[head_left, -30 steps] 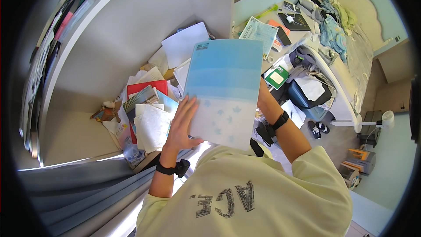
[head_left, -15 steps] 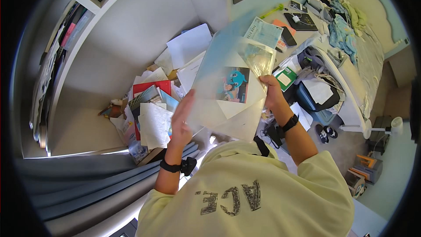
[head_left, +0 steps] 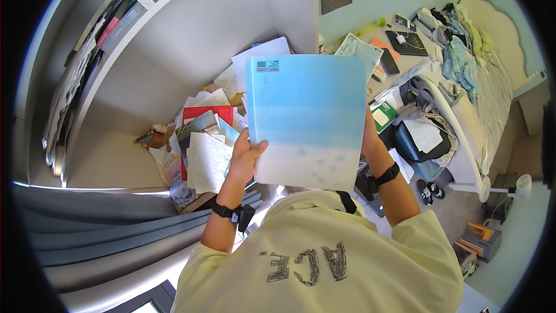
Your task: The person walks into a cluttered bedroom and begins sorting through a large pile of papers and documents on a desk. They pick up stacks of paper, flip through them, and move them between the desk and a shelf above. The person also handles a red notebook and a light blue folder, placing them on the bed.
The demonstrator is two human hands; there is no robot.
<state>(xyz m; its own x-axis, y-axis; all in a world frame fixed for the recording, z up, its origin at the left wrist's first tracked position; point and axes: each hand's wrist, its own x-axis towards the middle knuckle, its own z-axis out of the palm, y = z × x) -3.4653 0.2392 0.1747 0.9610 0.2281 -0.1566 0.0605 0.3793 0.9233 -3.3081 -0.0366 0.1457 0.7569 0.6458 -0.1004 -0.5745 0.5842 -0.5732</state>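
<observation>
A blue folder (head_left: 310,104), fading to whitish at its lower end, is held up in front of me with its cover turned toward me. A small label sits in its upper left corner. My left hand (head_left: 246,153) grips its lower left edge, the thumb lying on the cover. At the right edge my right hand (head_left: 368,133) holds the folder, its fingers mostly hidden behind it. Beyond the left hand lies a heap of loose papers (head_left: 205,159), with a red booklet (head_left: 211,113) among them.
A white shelf unit (head_left: 174,40) rises on the left, with upright folders (head_left: 95,58) in a side compartment. To the right, a phone (head_left: 390,62) and a black notebook (head_left: 406,43) lie on a surface near a bed (head_left: 497,81). An open bag (head_left: 423,139) bulges beside a green booklet (head_left: 383,116).
The folder was open, showing a picture and papers in clear sleeves; now it is closed with its blue cover up. My left hand has gone from flat and blurred to gripping its edge.
</observation>
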